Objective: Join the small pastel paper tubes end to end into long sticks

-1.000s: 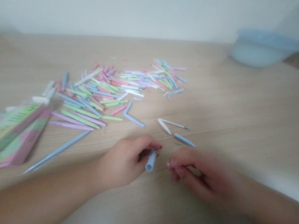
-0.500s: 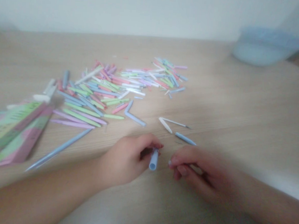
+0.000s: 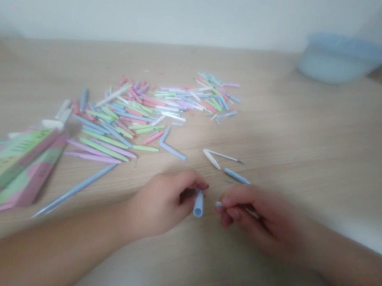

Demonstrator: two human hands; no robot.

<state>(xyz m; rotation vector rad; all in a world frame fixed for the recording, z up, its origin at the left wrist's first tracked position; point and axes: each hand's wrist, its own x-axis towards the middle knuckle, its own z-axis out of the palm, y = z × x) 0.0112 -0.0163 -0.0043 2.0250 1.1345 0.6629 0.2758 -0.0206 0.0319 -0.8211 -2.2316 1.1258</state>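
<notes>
My left hand (image 3: 170,202) is closed round a light blue hollow pen barrel (image 3: 199,205), whose open round end points down toward me. To its right, my right hand (image 3: 251,217) pinches a tiny pale piece (image 3: 218,204) between thumb and fingertips; most of it is hidden, so its kind is unclear. The piece and the barrel are apart. Just beyond the hands lie a blue pen part (image 3: 237,176), a white tapered part (image 3: 211,159), a thin pen refill (image 3: 224,156) with a dark tip and a thin spring-like bit (image 3: 230,182).
Many pastel pen parts (image 3: 130,112) lie heaped across the wooden table (image 3: 309,138), with a smaller pile (image 3: 214,94) farther back. Printed cardboard boxes (image 3: 19,170) stand at the left, near a long blue tube (image 3: 76,189). A blue container (image 3: 337,61) sits back right.
The blue barrel in my left hand has shifted slightly right and tilted more upright. The pale piece shows more between my right fingertips. The view has moved a little.
</notes>
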